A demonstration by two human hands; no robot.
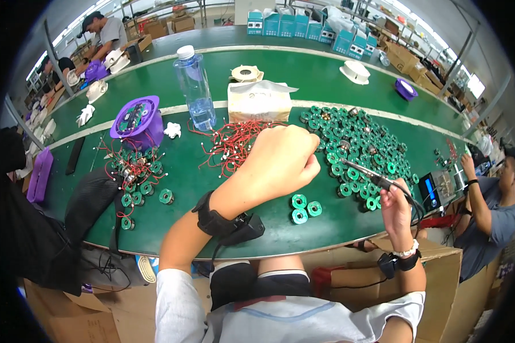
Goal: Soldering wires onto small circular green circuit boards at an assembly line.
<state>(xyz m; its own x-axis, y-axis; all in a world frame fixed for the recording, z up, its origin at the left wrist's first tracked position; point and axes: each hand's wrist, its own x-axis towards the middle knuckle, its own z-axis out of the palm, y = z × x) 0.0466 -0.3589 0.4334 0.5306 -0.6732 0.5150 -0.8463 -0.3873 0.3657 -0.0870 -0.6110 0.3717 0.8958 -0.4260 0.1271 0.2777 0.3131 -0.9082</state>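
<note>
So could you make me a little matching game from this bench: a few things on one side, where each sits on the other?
Things:
1. water bottle
2. soldering iron
3. purple tub
4. three loose green coils

Places:
A. in the right hand
B. just below the left hand
C. left of the bottle, above wired coils
D. upright beside the paper-wrapped box

Pairs: 1-D, 2-A, 3-C, 4-B

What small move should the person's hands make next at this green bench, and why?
Probably bring the thin black soldering iron in the right hand leftward to the left hand. That hand is closed, raised above the tangled red wires, seemingly pinching a piece, though its contents are hidden; the iron's tip points toward it but stays apart.
</note>
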